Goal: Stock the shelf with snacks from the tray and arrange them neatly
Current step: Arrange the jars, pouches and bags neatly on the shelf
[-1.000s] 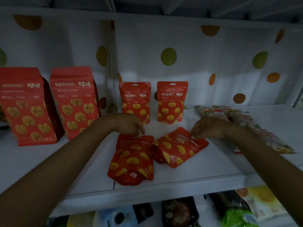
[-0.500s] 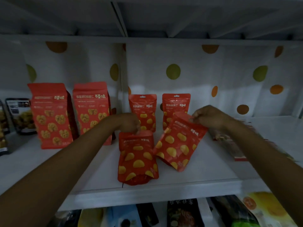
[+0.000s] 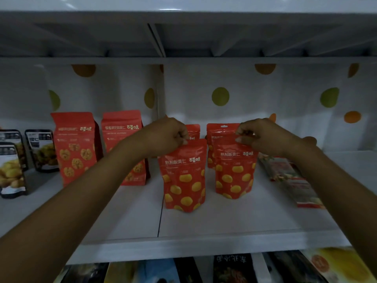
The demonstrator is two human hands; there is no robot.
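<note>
Two small red chestnut pouches stand upright on the white shelf (image 3: 224, 240). My left hand (image 3: 169, 135) pinches the top edge of the left front pouch (image 3: 184, 176). My right hand (image 3: 263, 135) pinches the top of the right front pouch (image 3: 234, 170). Behind them stand two more of the same red pouches: one (image 3: 193, 130) mostly hidden by my left hand, the other (image 3: 221, 129) behind the right front pouch. No tray is in view.
Two tall red walnut bags (image 3: 74, 148) (image 3: 122, 137) stand to the left, with dark-framed snack bags (image 3: 12, 170) further left. Flat long packets (image 3: 291, 178) lie at the right. A lower shelf holds more packets (image 3: 230, 268). The upper shelf's underside (image 3: 183, 37) hangs overhead.
Both pouches lay flat on the shelf; my hands have lifted them by their tops and stood them upright in front of the back pair. The camera has tilted upward.
</note>
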